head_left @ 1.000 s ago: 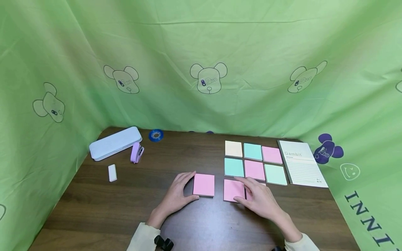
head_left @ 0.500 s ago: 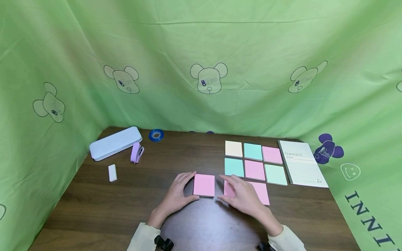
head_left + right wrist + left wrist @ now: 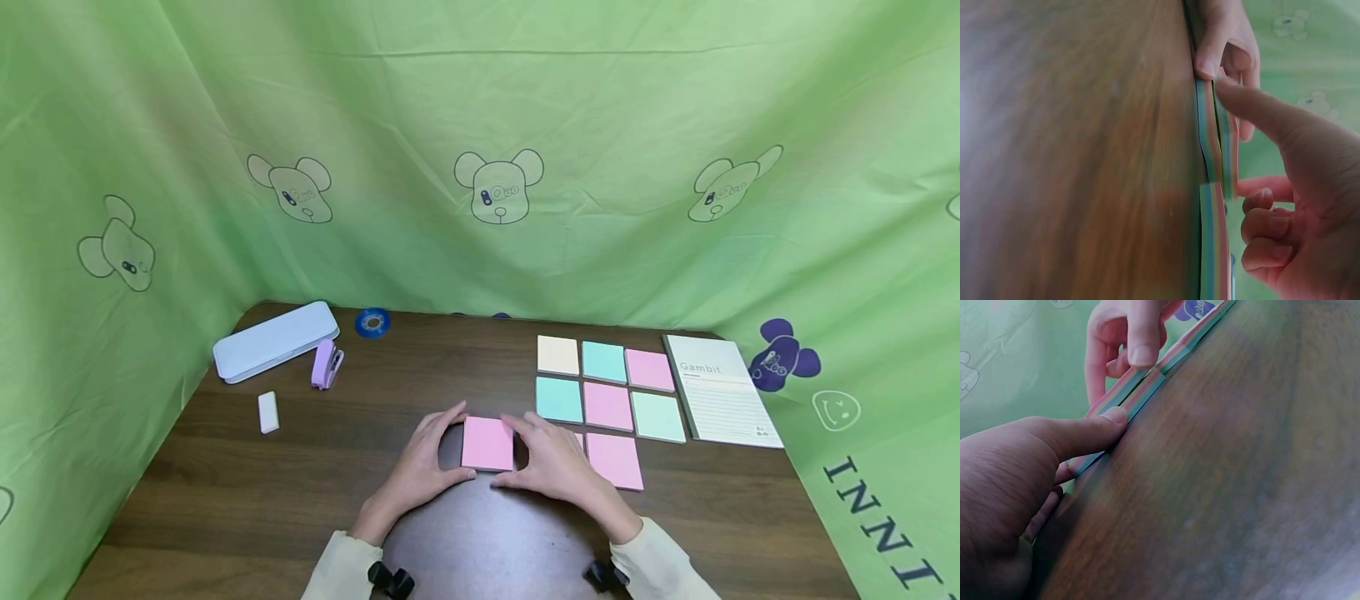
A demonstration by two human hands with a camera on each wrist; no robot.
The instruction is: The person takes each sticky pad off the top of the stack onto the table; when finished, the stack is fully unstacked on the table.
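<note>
A pink sticky note pad (image 3: 487,443) lies in front of me in the head view. My left hand (image 3: 422,462) holds it by the left side, thumb at the near edge and index finger at the far edge. My right hand (image 3: 555,458) spans its right side, with thumb and index fingertip right at the near and far edges. In the left wrist view, the striped pad edge (image 3: 1138,400) has a dark line through it, like two stacked pads. Behind my right hand, one pink pad is mostly hidden, beside another pink pad (image 3: 615,462).
More pads in cream (image 3: 557,356), mint and pink form rows at the right, next to a notebook (image 3: 720,392). At the left are a pale blue case (image 3: 277,342), a purple stapler (image 3: 327,365), a white eraser (image 3: 267,412) and blue tape (image 3: 372,322). Green cloth (image 3: 480,267) hangs behind.
My right hand has moved left from the pink pads in the front row to the right side of the pad at my left hand. The left hand has stayed in place.
</note>
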